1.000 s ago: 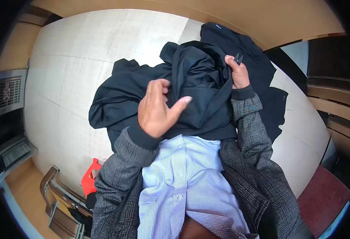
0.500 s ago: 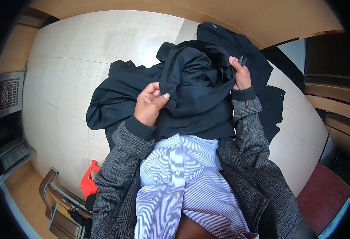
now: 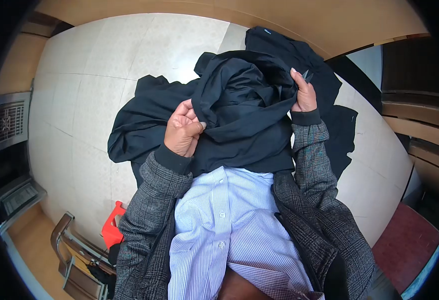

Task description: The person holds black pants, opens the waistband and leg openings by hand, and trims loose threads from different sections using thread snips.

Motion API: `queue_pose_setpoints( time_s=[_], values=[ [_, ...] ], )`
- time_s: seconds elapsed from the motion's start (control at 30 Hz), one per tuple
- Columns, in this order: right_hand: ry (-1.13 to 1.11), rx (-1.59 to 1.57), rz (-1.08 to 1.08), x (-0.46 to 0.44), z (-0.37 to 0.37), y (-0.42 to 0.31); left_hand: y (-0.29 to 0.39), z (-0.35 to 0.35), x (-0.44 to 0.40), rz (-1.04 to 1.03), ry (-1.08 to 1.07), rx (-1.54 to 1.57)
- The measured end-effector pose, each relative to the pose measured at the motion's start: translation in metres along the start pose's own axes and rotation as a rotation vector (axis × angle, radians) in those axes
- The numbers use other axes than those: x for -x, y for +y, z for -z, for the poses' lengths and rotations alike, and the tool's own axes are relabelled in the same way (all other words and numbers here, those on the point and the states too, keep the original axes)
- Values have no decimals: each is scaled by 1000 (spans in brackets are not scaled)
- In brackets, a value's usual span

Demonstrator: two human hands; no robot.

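A dark garment (image 3: pixel 249 135) lies bunched over my lap, with a round opening spread between my two hands. My left hand (image 3: pixel 183 129) pinches the left edge of that opening between thumb and fingers. On the right, my right hand (image 3: pixel 303 94) grips the opposite edge, its thumb pointing up. A small pointed dark metal tool (image 3: pixel 307 76), perhaps snips, sticks out beside the right fingers; its other end is hidden. Behind the garment lies more dark cloth (image 3: pixel 292 52) with a small light mark near its top.
Pale tiled floor (image 3: pixel 84 95) surrounds the cloth. A wooden panel (image 3: pixel 229 10) runs along the top. At the lower left are a red plastic object (image 3: pixel 112 227) and a metal-framed chair (image 3: pixel 59 235). A dark red surface (image 3: pixel 409 250) is at the lower right.
My left hand has moved left, closed on the garment's edge and drawn it outward. The opening is wider and rounder. My right hand has shifted slightly down and right, still holding its edge.
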State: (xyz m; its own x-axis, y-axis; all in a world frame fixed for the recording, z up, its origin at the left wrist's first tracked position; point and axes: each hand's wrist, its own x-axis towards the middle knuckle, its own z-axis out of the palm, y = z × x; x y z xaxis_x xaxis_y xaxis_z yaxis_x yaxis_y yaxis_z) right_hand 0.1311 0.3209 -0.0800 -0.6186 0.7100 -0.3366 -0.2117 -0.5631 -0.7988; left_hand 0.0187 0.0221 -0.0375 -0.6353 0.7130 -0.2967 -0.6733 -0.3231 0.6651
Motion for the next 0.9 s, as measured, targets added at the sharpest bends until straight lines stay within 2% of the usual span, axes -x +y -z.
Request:
queue_pose_setpoints(
  time_s=[0.5,0.67,0.8,0.9],
  values=[
    [43,-10,12,5,3,-6,6,-2,3,-30,50,34],
    [-60,-25,-63,10,13,-15,10,-5,4,-50,36,43],
    [103,16,-35,13,3,-17,13,-6,4,-53,46,17],
    [98,18,-36,12,5,-18,13,-5,4,-57,50,12]
  ],
)
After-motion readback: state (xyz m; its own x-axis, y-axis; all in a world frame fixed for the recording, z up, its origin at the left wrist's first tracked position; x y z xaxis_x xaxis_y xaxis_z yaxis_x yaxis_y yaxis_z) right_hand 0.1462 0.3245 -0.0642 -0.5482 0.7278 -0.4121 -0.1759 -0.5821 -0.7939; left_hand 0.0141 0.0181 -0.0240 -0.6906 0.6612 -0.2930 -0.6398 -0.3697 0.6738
